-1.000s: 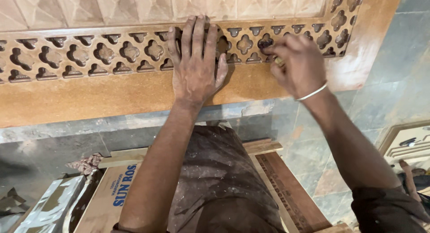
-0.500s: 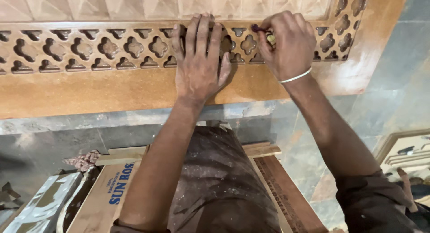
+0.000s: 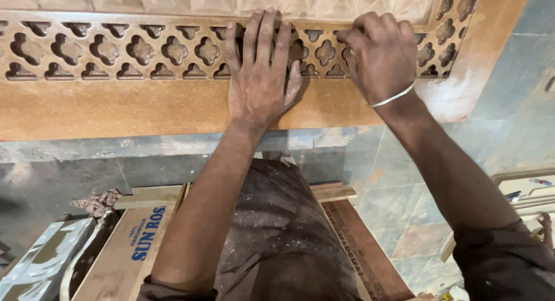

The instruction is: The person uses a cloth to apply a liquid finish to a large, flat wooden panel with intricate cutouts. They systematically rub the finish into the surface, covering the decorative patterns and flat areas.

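Note:
A brown wooden panel (image 3: 115, 107) lies across the top of the view, with a carved band of clover-shaped cutouts (image 3: 144, 49). My left hand (image 3: 260, 75) lies flat on it, fingers spread over the cutouts and palm on the plain border. Just to its right, my right hand (image 3: 381, 55) is curled into a loose fist against the carved band. It pinches a small yellowish piece that is almost hidden by the fingers. A thin metal bangle (image 3: 393, 97) circles the right wrist.
Below the panel is a stone-tiled floor (image 3: 404, 179). A cardboard box (image 3: 133, 243), wooden strips (image 3: 156, 194) and a crumpled rag (image 3: 98, 201) lie at lower left. More wooden frame pieces (image 3: 526, 191) sit at the right edge. A dusty brown cloth (image 3: 277, 231) covers my lap.
My right hand has slid a little left along the carved band, closer to the left hand, with its fingers curled tighter. The left hand has stayed flat in place.

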